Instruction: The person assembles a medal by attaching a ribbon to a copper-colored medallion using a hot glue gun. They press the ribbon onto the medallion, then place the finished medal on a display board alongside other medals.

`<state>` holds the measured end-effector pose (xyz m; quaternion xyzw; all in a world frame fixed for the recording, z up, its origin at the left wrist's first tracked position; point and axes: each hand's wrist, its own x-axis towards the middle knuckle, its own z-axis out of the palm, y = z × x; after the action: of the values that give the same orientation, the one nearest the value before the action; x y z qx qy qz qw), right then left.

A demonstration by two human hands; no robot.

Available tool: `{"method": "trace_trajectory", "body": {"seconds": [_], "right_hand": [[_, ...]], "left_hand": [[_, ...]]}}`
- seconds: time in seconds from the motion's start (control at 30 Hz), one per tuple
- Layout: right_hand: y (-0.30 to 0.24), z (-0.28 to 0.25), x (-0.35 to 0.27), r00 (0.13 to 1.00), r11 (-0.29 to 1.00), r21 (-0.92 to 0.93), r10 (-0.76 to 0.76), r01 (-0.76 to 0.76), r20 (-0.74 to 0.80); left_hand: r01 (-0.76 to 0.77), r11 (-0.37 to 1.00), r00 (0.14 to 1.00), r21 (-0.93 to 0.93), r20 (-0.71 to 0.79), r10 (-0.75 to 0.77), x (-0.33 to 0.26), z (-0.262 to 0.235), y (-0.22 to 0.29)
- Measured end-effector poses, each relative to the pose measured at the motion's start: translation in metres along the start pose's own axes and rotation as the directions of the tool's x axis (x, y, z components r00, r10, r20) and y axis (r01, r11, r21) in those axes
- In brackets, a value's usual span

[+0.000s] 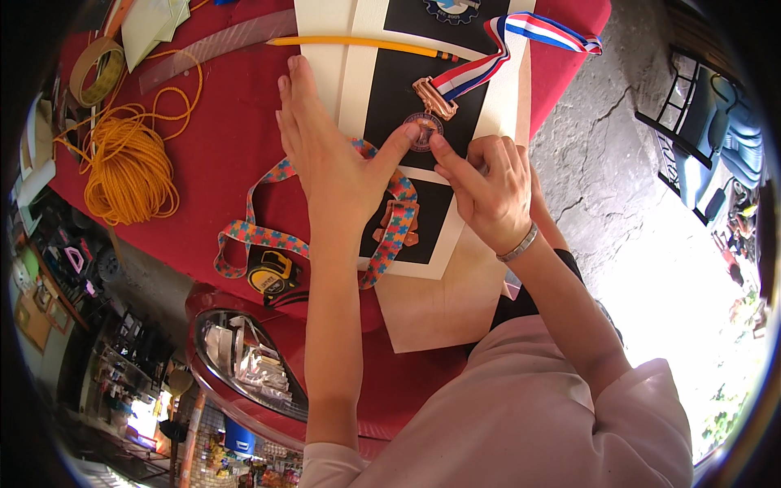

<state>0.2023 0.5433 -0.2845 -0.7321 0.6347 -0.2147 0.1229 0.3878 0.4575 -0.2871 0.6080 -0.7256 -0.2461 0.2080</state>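
Left hand [338, 159] lay flat, fingers spread; right hand [488, 191] pinched the bronze medal [424, 130] on the black mat [399, 77].

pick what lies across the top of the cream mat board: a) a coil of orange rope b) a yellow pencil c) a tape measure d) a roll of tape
b, a yellow pencil lies crosswise over the top of the cream mat board, above the left hand and the bronze medal.

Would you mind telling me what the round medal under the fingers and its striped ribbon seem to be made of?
The round medal looks like bronze-toned metal, going by its coppery sheen and embossed face. The striped ribbon appears to be woven fabric: it folds softly and has a slight satin gloss.
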Motion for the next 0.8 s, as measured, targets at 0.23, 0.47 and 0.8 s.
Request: {"method": "trace_trajectory", "body": {"seconds": [0.23, 0.47, 0.8], "right_hand": [[0.001, 0.000, -0.001, 1.000, 1.000, -0.010, -0.003, 0.003, 0.007], [0.006, -0.005, -0.006, 0.953, 0.884, 0.441, 0.253, -0.157, -0.168], [0.009, -0.014, -0.002, 0.792, 0.789, 0.456, 0.558, -0.412, -0.249]], "left_hand": [[-0.013, 1.000, 1.000, -0.008, -0.014, 0.013, 0.000, 0.001, -0.002], [0.115, 0.904, 0.993, -0.413, 0.073, -0.093, 0.000, -0.013, -0.002], [0.179, 0.876, 0.972, -0.448, 0.219, -0.086, 0.003, -0.032, -0.008]]}}
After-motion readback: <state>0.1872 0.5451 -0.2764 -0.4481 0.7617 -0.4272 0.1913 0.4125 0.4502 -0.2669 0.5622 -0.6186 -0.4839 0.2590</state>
